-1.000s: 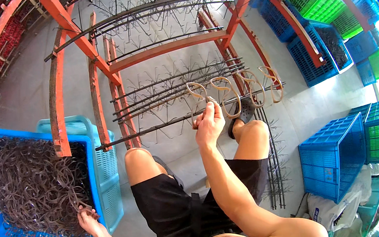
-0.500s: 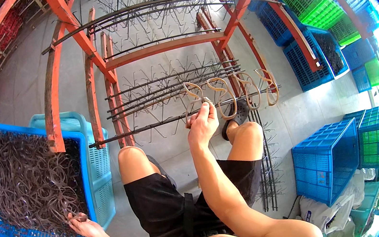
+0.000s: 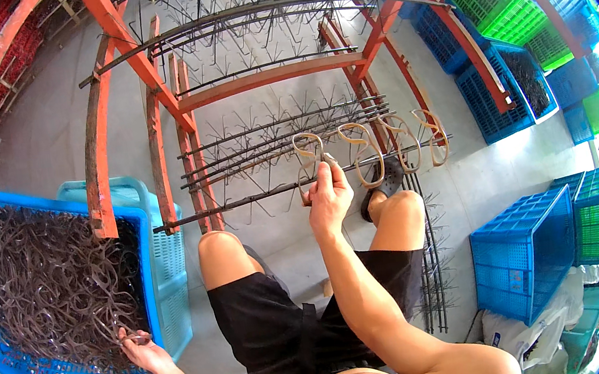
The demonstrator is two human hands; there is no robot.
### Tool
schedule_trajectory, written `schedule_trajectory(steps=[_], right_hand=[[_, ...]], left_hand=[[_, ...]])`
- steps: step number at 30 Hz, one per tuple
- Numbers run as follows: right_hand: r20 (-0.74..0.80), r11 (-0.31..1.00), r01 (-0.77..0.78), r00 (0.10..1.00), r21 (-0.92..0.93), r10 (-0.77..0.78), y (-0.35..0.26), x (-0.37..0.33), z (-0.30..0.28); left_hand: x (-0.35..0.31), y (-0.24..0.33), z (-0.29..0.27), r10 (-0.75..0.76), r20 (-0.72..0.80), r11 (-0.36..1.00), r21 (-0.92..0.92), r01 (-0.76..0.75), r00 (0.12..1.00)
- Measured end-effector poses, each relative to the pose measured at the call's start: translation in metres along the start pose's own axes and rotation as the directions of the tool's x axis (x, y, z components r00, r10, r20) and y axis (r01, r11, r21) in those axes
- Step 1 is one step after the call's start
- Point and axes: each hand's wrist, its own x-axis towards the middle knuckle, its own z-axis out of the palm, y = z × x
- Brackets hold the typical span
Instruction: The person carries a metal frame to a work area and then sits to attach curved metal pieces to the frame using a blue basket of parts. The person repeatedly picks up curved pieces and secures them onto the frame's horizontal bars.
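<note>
Loops [image 3: 52, 275] look light and bendy, so pinch their thin rims softly. Your left hand [image 3: 143, 352] pinches a brown one; your right hand [image 3: 330, 202] pinches the leftmost tan loop [image 3: 305, 134].

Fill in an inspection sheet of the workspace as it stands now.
Surface: grey floor under an orange-red rack.
Job's things: dark loops heaped in a blue crate; four tan loops along a dark rod.
Clutter: white bags at right; spiked rods beside the right leg.
Hands: left hand at the crate's rim, grip unclear; right hand pinching at the leftmost tan loop.
Cables: thin dark cord beside the bags.
Surroundings: stacked blue and green crates at right.
</note>
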Motion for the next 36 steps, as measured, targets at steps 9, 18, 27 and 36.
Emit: schedule_trajectory(steps=[9, 18, 27, 36], right_hand=[[0.061, 0.997, 0.005, 0.998, -0.074, 0.0, -0.005, -0.001, -0.003], [0.074, 0.965, 0.062, 0.996, -0.253, -0.045, -0.008, 0.0, -0.004], [0.078, 0.99, 0.019, 0.997, -0.141, -0.008, -0.011, 0.008, -0.006], [0.054, 0.925, 0.108, 0.994, -0.364, -0.094, -0.009, -0.001, -0.012]], left_hand=[[-0.004, -0.002, 0.004, -0.008, 0.037, 1.0, 0.016, 0.008, 0.999], [-0.003, 0.001, 0.009, -0.048, 0.042, 0.997, 0.07, 0.045, 0.998], [-0.001, -0.004, -0.002, 0.031, 0.093, 0.993, 0.111, -0.041, 0.995], [-0.005, 0.014, -0.015, 0.111, 0.12, 0.982, -0.164, -0.09, 0.987]])
